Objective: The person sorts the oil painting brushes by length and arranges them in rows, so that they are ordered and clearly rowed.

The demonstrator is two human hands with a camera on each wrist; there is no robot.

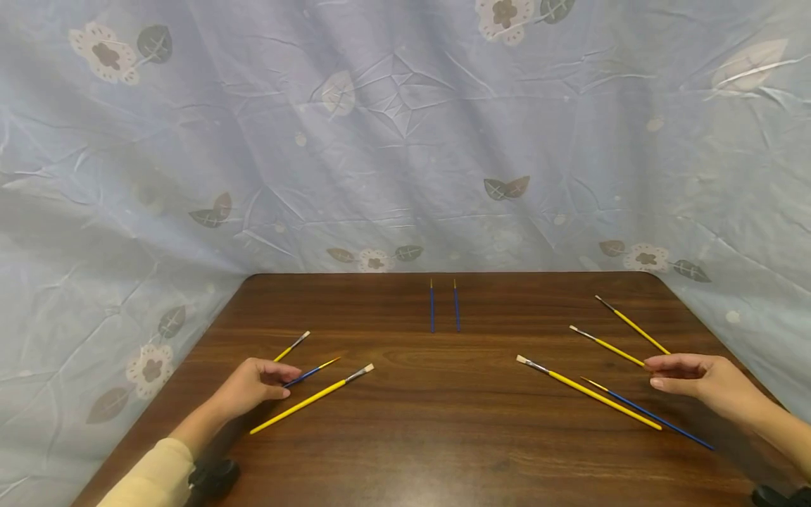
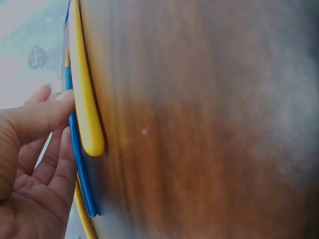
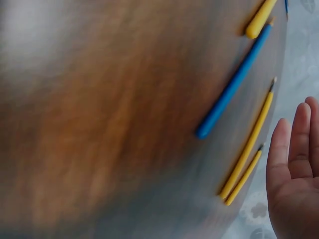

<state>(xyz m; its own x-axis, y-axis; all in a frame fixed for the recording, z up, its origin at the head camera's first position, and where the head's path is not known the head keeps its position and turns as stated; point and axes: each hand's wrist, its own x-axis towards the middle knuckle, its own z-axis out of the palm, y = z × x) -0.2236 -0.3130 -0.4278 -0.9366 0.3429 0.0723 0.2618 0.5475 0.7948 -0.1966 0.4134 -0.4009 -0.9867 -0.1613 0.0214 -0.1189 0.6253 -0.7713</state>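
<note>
Brown wood-grain table (image 1: 412, 436), seen from above, with paintbrushes lying on both sides and a pale blue-grey cloth (image 1: 405, 162) printed with flowers and leaves hanging behind it. At the left, a person's left hand (image 1: 250, 387), below a cream sleeve (image 1: 148, 475), pinches a thin blue brush (image 1: 309, 374) between thumb and fingers, its golden tip pointing away and to the right; whether it is raised off the wood, I cannot tell. Just nearer the person lies a thick yellow brush (image 1: 304, 405) with flat pale bristles; beyond, a thinner yellow brush (image 1: 293, 346) is partly hidden behind the hand. At the right, the right hand (image 1: 709, 384) has its fingers nearly straight, the thumb slightly apart, holding nothing, near the handle ends of two slim yellow brushes (image 1: 611, 346). Nearer the person are another thick yellow brush (image 1: 602, 399) and a longer blue brush (image 1: 652, 413). Two small blue brushes (image 1: 432, 310) stand side by side, tips away, near the table's far edge.
</note>
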